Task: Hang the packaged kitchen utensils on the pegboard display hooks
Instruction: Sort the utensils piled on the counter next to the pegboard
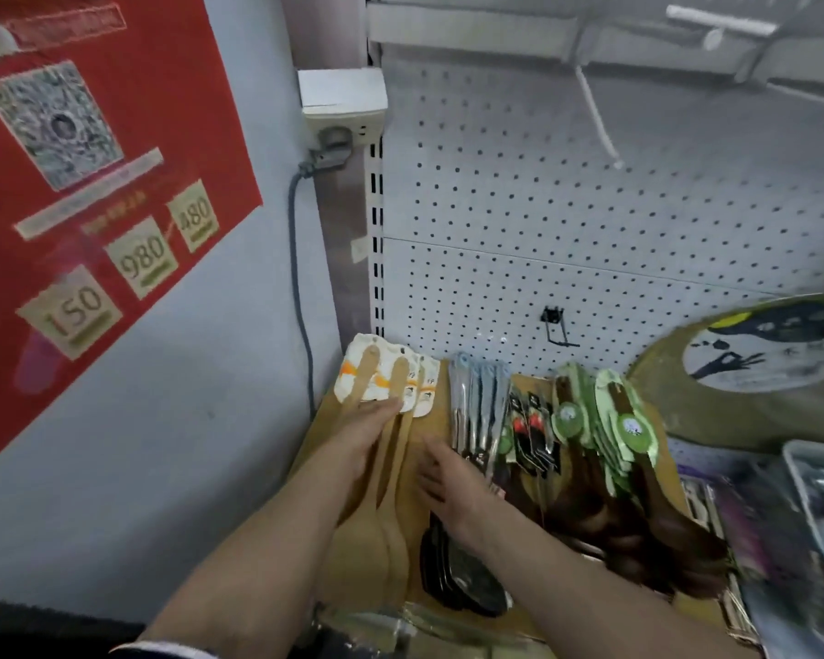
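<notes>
Pale wood, smooth and matte, makes up the spatulas (386, 473) lying at 6 o'clock on a brown cardboard sheet (436, 406), their long handles running up to white header cards (381, 378) with orange marks at the 12 o'clock end; at least two handles show, with further cards fanned behind. The left hand (367, 430) rests on these handles, fingers straight and lying along the wood, not curled round it as far as the view shows. The right hand (453, 482) lies just to the 3 o'clock side, palm down, fingers spread and relaxed, holding nothing. Further toward 3 o'clock come a bunch of shiny metal utensils (474, 411) with blue-grey tops, then black-carded packs (531, 430), then two stacks of dark brown wooden spoons (624, 497) with green cards and round green stickers. Behind, at 12 o'clock, stands the white pegboard (591, 240), dotted with regular holes, carrying one short black wire hook (555, 325) and one long white hook (595, 116), both bare. A red poster (91, 159) covers the wall at 9 o'clock
</notes>
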Demonstrator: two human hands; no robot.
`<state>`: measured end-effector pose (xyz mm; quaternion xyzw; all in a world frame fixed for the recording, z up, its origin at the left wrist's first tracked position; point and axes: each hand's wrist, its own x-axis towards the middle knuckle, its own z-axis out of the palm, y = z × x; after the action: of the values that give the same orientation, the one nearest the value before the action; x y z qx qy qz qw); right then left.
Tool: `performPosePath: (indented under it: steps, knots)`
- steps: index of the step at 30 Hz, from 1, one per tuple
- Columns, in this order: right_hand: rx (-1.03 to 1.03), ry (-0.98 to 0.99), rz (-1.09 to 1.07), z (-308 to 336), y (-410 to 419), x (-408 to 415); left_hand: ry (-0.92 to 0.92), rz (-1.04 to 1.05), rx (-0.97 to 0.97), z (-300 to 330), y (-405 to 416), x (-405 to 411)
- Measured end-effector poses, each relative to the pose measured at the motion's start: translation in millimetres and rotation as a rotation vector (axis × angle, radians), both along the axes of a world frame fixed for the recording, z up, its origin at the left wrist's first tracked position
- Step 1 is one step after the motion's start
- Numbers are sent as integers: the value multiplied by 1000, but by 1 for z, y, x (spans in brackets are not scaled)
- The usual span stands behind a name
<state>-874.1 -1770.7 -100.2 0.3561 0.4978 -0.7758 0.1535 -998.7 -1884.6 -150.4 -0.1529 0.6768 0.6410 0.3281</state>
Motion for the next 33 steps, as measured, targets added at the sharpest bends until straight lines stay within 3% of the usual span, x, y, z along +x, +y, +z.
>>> performPosePath:
  steps: [9,23,33]
  knots:
    - [24,-51,-55,-10,-18,-21,-90,-83,45,9,-5,-8]
    - [87,-107,-180,-31,-47,-32,-9,-4,215,16,-13,-8]
    - [59,9,-213,-19,-33,1,115,176,288,46,5,19]
